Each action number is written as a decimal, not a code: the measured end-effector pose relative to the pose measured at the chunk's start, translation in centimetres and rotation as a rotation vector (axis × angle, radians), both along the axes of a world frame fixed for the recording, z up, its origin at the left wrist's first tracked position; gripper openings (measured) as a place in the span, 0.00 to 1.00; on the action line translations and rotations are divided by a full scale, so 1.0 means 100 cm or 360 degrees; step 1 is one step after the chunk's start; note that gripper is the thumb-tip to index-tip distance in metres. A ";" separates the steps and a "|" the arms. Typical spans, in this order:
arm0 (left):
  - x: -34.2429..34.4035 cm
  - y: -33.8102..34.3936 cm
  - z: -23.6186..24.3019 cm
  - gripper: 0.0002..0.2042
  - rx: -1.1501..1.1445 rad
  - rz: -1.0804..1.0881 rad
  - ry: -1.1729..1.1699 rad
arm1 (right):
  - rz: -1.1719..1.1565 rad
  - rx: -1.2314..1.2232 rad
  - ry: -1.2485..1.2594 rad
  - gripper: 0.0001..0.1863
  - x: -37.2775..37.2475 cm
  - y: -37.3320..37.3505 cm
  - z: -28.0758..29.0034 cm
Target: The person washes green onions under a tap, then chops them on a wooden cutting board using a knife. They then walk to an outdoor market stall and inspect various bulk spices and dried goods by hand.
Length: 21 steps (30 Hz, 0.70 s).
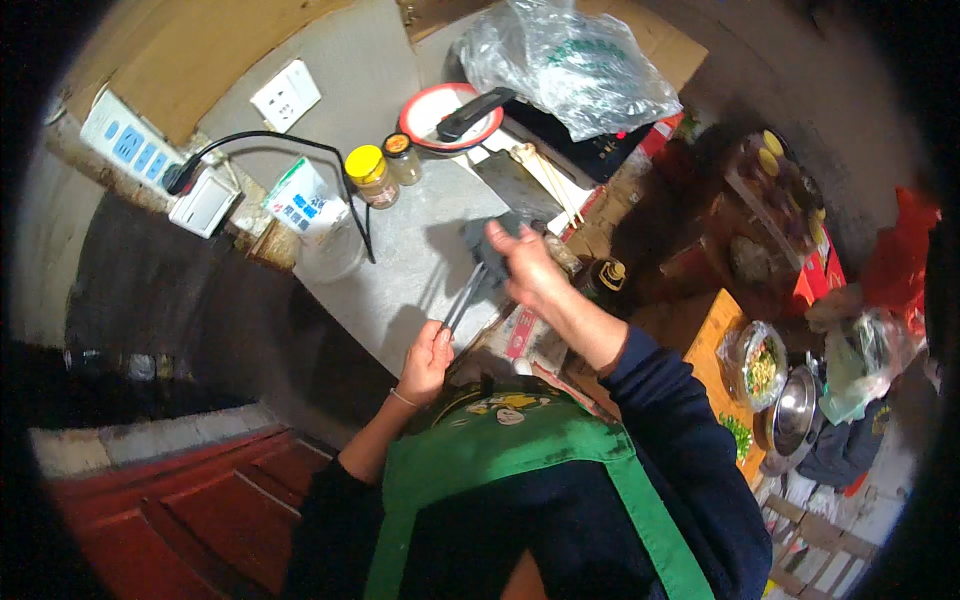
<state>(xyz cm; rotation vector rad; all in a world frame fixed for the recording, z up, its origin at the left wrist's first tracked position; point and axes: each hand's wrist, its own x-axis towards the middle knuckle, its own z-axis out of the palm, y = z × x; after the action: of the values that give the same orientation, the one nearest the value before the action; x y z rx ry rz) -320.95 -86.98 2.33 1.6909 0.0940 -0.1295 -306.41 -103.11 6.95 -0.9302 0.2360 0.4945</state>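
My left hand (427, 362) is closed around one end of a slim, dark metal utensil (464, 297), whose exact kind I cannot make out. Its other end reaches up to a dark grey cloth (483, 238). That cloth is gripped in my right hand (528, 265), against the far end of the utensil. Both hands are over the front part of a grey countertop (400, 240). Beyond them stand a jar with a yellow lid (371, 177) and a smaller jar with a dark lid (402, 160).
A red-rimmed white basin (420, 103), chopsticks (552, 185) and a black cooktop (590, 150) under a clear plastic bag (570, 65) sit at the back. Left, a black cord (270, 134) runs from a power strip (125, 140). Right are a dark bottle (605, 277), a wooden board (712, 335) and a metal bowl (795, 410).
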 end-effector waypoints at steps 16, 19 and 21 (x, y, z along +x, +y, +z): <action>0.066 0.072 0.026 0.07 0.0026 0.0239 -0.0189 | 0.0607 -0.1288 -0.2304 0.15 -0.033 0.028 -0.032; 0.085 0.094 0.052 0.09 -0.0286 0.0709 -0.0449 | 0.0649 -0.1503 -0.1993 0.15 -0.034 -0.001 -0.037; 0.106 0.117 0.069 0.10 -0.0131 0.0526 -0.0514 | 0.0563 -0.1663 -0.1745 0.15 -0.033 -0.032 -0.063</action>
<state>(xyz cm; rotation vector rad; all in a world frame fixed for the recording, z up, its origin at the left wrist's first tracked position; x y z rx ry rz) -310.34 -75.25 9.22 1.5713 0.1227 0.3814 -309.68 -106.36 0.65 -2.1409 -0.7619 0.0817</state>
